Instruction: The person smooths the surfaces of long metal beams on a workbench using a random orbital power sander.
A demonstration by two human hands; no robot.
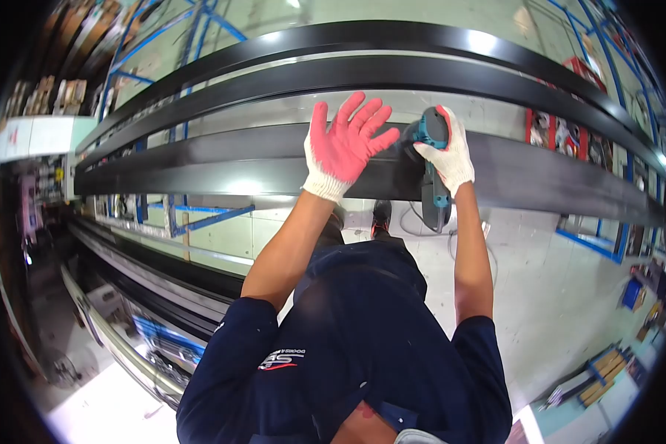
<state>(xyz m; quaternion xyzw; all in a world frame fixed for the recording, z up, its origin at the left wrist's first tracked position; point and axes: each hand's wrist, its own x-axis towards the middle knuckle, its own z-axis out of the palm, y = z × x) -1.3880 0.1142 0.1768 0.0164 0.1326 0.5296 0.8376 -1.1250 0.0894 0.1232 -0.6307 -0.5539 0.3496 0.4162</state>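
Note:
My right hand [450, 152], in a white glove with a red palm, is closed around the top of a teal-and-black electric sander [436, 206]. The sander stands over a wide dark metal profile [259, 164], its body pointing back toward me; its underside is hidden. My left hand [348, 143], gloved the same way, is raised above the profile to the left of the sander. Its fingers are spread, the red palm is turned up to view, and it holds nothing.
Two more long black profiles [377, 72] run across beyond the first. Blue metal racks [209, 220] support them at both sides. A cable [414, 226] hangs near the sander toward the floor. Red bins [562, 133] stand at the right, and more dark profiles [163, 270] lie at left.

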